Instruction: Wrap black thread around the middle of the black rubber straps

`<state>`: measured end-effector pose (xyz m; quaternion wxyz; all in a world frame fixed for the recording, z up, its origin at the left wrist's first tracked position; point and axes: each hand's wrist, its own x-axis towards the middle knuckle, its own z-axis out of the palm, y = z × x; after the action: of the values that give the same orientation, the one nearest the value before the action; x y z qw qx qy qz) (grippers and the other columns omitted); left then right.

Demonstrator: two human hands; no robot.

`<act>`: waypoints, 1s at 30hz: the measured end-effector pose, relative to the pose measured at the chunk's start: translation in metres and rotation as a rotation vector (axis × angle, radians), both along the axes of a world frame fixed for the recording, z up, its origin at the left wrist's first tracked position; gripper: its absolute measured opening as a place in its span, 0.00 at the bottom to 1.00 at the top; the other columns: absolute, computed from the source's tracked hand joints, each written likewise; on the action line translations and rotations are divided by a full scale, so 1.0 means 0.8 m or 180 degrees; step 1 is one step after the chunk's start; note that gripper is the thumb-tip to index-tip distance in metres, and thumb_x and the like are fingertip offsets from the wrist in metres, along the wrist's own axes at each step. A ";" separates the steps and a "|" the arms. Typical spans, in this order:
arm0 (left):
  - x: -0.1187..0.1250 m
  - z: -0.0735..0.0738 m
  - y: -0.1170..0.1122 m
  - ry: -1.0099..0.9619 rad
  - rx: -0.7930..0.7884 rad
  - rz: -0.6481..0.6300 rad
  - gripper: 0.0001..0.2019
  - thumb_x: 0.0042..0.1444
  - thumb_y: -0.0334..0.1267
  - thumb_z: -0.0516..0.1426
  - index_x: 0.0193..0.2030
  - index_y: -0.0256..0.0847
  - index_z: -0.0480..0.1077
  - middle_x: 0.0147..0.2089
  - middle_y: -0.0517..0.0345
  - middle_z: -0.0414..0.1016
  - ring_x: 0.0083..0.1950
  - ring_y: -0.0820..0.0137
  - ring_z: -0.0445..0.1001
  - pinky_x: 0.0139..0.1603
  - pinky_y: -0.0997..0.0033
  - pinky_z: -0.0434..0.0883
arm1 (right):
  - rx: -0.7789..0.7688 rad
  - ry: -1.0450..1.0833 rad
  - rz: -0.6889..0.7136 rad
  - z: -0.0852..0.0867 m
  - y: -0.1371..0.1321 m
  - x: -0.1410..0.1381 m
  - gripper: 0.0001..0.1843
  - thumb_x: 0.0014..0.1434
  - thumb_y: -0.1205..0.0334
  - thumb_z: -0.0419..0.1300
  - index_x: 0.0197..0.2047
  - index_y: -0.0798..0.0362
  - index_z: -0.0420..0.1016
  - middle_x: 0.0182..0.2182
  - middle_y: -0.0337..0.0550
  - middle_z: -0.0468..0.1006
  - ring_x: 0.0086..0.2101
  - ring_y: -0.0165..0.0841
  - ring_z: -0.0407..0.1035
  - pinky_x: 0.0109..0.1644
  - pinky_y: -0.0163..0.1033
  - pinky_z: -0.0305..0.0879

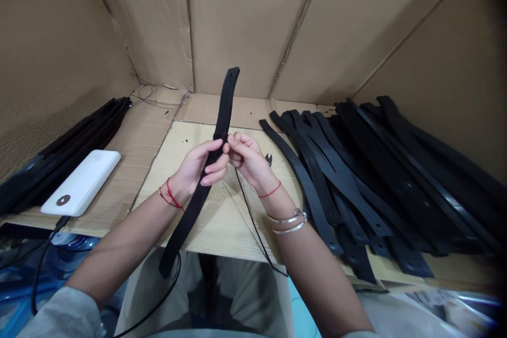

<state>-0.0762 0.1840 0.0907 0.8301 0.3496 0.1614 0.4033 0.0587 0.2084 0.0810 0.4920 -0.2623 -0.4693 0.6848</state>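
- The left hand (194, 166) and the right hand (245, 161) are close together above the bench (222, 227), and they make one grip in front of the body.
- The state of the grip: the fingers of both hands are closed and they pinch one black strap (224, 111) from its two sides. The hands are not spread.
- The strap is long, flat and maybe of rubber. It passes through the grip, its upper end stands up above the grip and bends a little, and its lower end hangs down and toward the left hand side, past the bench edge.
- Just right of the grip lies a small black tool (269, 159), maybe snips, but it is too small and half hidden, so I cannot be sure.
- Below the grip runs a thin black cord (253, 227), near the right wrist.
- Further right of the grip is a big pile of black straps (356, 185), lying side by side and crossing.
- Left of the grip lies a white power bank (81, 182), and beyond it a bundle of long black straps (67, 161).
- Behind the grip, cardboard walls (245, 26) surround the bench.
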 end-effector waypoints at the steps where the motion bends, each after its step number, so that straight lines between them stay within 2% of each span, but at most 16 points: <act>1: -0.001 -0.002 0.000 -0.0036 -0.0003 -0.0005 0.08 0.58 0.40 0.48 0.33 0.37 0.59 0.13 0.68 0.46 0.10 0.80 0.47 0.10 0.80 0.39 | 0.0011 0.0002 -0.0001 -0.001 -0.001 -0.001 0.27 0.47 0.51 0.67 0.25 0.58 0.52 0.24 0.36 0.70 0.18 0.15 0.43 0.20 0.27 0.35; 5: -0.006 -0.010 0.005 0.0020 0.0002 -0.0202 0.07 0.54 0.38 0.53 0.32 0.36 0.58 0.12 0.68 0.48 0.09 0.80 0.48 0.09 0.81 0.41 | 0.0038 -0.0073 -0.0143 -0.001 -0.002 -0.002 0.28 0.45 0.50 0.68 0.25 0.57 0.52 0.21 0.36 0.69 0.17 0.15 0.44 0.20 0.26 0.35; 8: -0.011 -0.012 0.008 0.0208 0.0129 -0.0314 0.06 0.50 0.32 0.53 0.31 0.37 0.56 0.12 0.68 0.51 0.09 0.79 0.51 0.09 0.82 0.43 | -0.0047 -0.0161 -0.0081 0.001 -0.002 0.000 0.28 0.44 0.49 0.69 0.26 0.57 0.55 0.20 0.36 0.69 0.16 0.15 0.43 0.20 0.26 0.35; 11: -0.013 -0.009 0.007 0.0191 0.0205 -0.0421 0.07 0.45 0.28 0.51 0.30 0.37 0.54 0.12 0.67 0.53 0.08 0.77 0.51 0.08 0.82 0.45 | -0.0133 -0.0221 0.0065 0.005 -0.003 0.003 0.26 0.44 0.49 0.69 0.38 0.56 0.63 0.20 0.35 0.70 0.15 0.16 0.44 0.19 0.26 0.33; 13: -0.013 -0.006 0.005 0.0155 0.0195 -0.0604 0.08 0.43 0.29 0.50 0.29 0.38 0.52 0.13 0.65 0.55 0.08 0.76 0.51 0.07 0.81 0.45 | -0.0116 -0.0265 0.0222 0.007 -0.005 0.006 0.29 0.46 0.49 0.68 0.47 0.55 0.66 0.21 0.35 0.71 0.15 0.16 0.47 0.19 0.25 0.33; 14: -0.013 -0.004 0.004 0.0154 0.0186 -0.0716 0.08 0.42 0.31 0.50 0.29 0.38 0.51 0.13 0.64 0.56 0.08 0.76 0.52 0.07 0.80 0.45 | -0.0093 -0.0291 0.0308 0.007 -0.005 0.006 0.30 0.47 0.48 0.67 0.48 0.56 0.67 0.22 0.37 0.72 0.15 0.16 0.49 0.19 0.25 0.33; 17: -0.012 0.000 0.003 0.0197 0.0158 -0.0944 0.10 0.41 0.34 0.50 0.29 0.38 0.49 0.15 0.61 0.59 0.09 0.75 0.54 0.07 0.80 0.45 | 0.0013 -0.0367 0.0384 0.006 -0.005 0.008 0.27 0.47 0.46 0.66 0.42 0.59 0.71 0.25 0.42 0.75 0.19 0.19 0.61 0.19 0.25 0.38; 19: -0.009 0.000 0.004 0.0285 0.0166 -0.0914 0.12 0.41 0.36 0.50 0.29 0.38 0.48 0.17 0.60 0.60 0.11 0.75 0.57 0.09 0.81 0.47 | 0.0126 -0.0432 0.0238 0.005 -0.004 0.009 0.26 0.45 0.45 0.67 0.36 0.60 0.70 0.24 0.43 0.74 0.21 0.22 0.65 0.19 0.25 0.41; 22: -0.004 -0.001 0.005 0.0657 0.0328 -0.0662 0.14 0.45 0.44 0.51 0.30 0.38 0.50 0.19 0.59 0.62 0.15 0.75 0.61 0.11 0.81 0.51 | 0.0395 -0.0520 -0.0135 0.004 0.000 0.010 0.25 0.45 0.45 0.67 0.29 0.61 0.68 0.21 0.42 0.71 0.21 0.23 0.64 0.21 0.26 0.48; 24: 0.001 -0.002 0.007 0.1146 0.0582 -0.0210 0.16 0.51 0.50 0.50 0.34 0.37 0.54 0.20 0.59 0.63 0.17 0.76 0.63 0.13 0.81 0.54 | 0.0607 -0.0591 -0.0442 0.003 0.003 0.011 0.25 0.47 0.45 0.66 0.25 0.61 0.67 0.20 0.40 0.69 0.21 0.20 0.61 0.23 0.27 0.51; 26: 0.006 -0.003 0.007 0.1662 0.0884 0.0380 0.19 0.56 0.53 0.49 0.40 0.36 0.58 0.23 0.59 0.66 0.20 0.77 0.65 0.17 0.81 0.61 | 0.0789 -0.0735 -0.0786 0.002 0.007 0.013 0.26 0.49 0.44 0.64 0.23 0.62 0.66 0.19 0.39 0.65 0.20 0.18 0.56 0.24 0.27 0.50; 28: 0.009 -0.004 0.007 0.1960 0.1114 0.0889 0.20 0.57 0.53 0.50 0.43 0.35 0.60 0.25 0.59 0.67 0.22 0.78 0.68 0.22 0.79 0.67 | 0.0891 -0.0910 -0.1118 0.000 0.010 0.015 0.27 0.49 0.43 0.63 0.22 0.62 0.67 0.18 0.38 0.62 0.20 0.18 0.52 0.24 0.27 0.47; 30: 0.012 -0.007 0.008 0.2103 0.1221 0.1169 0.21 0.57 0.54 0.50 0.41 0.34 0.60 0.25 0.59 0.68 0.22 0.78 0.67 0.22 0.78 0.67 | 0.0923 -0.1033 -0.1304 -0.003 0.013 0.015 0.26 0.49 0.43 0.63 0.24 0.63 0.70 0.18 0.38 0.62 0.20 0.18 0.50 0.24 0.28 0.46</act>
<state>-0.0670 0.1902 0.0851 0.5679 0.5736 0.4005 0.4336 0.0709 0.2190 0.0789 0.5709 -0.3845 -0.5720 0.4462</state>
